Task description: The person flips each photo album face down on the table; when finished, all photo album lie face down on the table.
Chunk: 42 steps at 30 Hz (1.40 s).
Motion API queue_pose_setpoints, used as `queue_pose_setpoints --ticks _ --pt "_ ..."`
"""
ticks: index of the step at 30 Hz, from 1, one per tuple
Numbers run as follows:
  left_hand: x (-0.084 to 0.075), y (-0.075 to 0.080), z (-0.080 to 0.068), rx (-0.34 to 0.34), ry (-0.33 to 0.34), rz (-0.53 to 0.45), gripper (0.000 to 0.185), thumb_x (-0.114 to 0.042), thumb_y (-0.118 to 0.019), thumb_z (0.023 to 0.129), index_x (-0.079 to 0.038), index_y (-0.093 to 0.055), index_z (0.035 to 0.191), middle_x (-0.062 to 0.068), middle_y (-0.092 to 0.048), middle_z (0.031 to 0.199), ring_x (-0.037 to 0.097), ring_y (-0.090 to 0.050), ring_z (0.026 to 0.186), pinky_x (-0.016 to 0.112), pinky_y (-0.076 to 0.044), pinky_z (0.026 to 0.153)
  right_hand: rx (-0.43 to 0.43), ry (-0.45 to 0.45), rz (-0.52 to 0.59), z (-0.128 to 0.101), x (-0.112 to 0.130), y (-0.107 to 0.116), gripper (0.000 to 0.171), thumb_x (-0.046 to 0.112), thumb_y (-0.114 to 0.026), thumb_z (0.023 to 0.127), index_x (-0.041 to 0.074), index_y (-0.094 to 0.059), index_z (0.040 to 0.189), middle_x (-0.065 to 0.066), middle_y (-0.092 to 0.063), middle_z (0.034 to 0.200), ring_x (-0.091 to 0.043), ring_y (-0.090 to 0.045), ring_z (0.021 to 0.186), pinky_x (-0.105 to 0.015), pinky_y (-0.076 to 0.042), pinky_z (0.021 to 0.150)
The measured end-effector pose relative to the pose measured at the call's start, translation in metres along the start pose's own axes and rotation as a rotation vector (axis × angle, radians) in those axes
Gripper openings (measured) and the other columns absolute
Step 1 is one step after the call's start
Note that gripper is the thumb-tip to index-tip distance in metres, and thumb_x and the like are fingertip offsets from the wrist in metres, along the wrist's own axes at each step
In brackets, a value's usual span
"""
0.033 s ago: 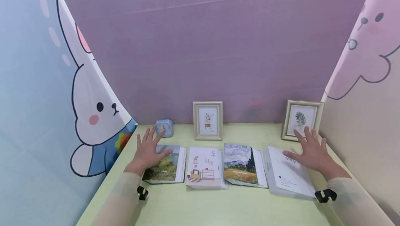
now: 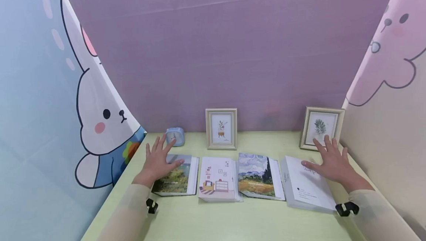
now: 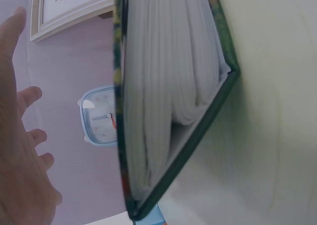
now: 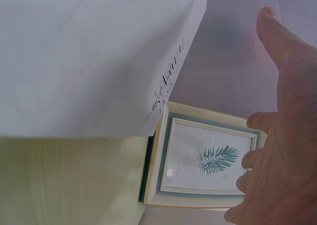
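Observation:
My left hand (image 2: 156,163), fingers spread, hovers over the left edge of a photo album (image 2: 174,183) with a meadow picture on its cover. In the left wrist view its thick page block (image 3: 158,76) shows, apart from the hand. Over the right side of a thick white album (image 2: 307,185) is my right hand (image 2: 336,163), also spread and holding nothing. The right wrist view shows that white cover (image 4: 89,61) clear of the fingers. Between these lie an album with a furniture drawing (image 2: 217,181) and one with a painted landscape (image 2: 256,178).
Behind the albums stand a small blue alarm clock (image 2: 175,136), a picture frame with a potted plant (image 2: 221,129) and another with a leaf print (image 2: 321,128). Cloth walls, one a purple curtain (image 2: 213,56), enclose the light green table (image 2: 213,222).

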<state>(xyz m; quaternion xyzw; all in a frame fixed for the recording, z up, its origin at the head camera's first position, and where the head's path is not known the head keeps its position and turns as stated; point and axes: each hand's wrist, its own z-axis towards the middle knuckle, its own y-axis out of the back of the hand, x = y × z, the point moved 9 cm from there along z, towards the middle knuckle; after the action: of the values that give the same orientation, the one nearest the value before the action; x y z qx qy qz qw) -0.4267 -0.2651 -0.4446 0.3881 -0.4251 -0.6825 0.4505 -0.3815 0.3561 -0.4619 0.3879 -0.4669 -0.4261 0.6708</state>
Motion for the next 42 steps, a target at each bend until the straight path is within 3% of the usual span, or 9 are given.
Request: queue_pose_setpoints --ticks 17,29,42 --pt "0.000 0.002 -0.003 -0.038 -0.004 -0.011 0.106 -0.085 -0.063 0.082 -0.029 -0.032 0.166 0.018 -0.013 0.174 0.047 -0.005 0.158 0.077 0.012 0.117 -0.024 -0.007 0.020 -0.010 0.002 0.006 0.110 0.067 -0.069 0.090 0.000 -0.022 0.164 -0.039 0.009 0.166 -0.059 0.017 0.150 -0.083 0.020 0.107" --pt "0.005 -0.006 -0.004 0.008 0.036 -0.006 0.108 -0.089 -0.058 0.081 -0.034 -0.025 0.168 0.014 -0.009 0.175 0.047 0.001 0.158 0.078 0.009 0.117 -0.043 -0.006 0.031 -0.015 -0.001 0.006 0.110 0.065 -0.070 0.091 0.001 -0.020 0.165 -0.039 0.008 0.165 -0.060 0.015 0.149 -0.082 0.020 0.107" --pt "-0.011 -0.005 -0.008 -0.026 0.043 -0.058 0.107 -0.084 -0.063 0.082 -0.026 -0.031 0.167 0.018 -0.011 0.174 0.049 -0.002 0.157 0.079 0.006 0.118 -0.090 0.024 0.060 -0.025 -0.002 0.005 0.109 0.059 -0.074 0.090 0.004 -0.019 0.166 -0.037 0.007 0.167 -0.056 0.015 0.152 -0.083 0.018 0.107"
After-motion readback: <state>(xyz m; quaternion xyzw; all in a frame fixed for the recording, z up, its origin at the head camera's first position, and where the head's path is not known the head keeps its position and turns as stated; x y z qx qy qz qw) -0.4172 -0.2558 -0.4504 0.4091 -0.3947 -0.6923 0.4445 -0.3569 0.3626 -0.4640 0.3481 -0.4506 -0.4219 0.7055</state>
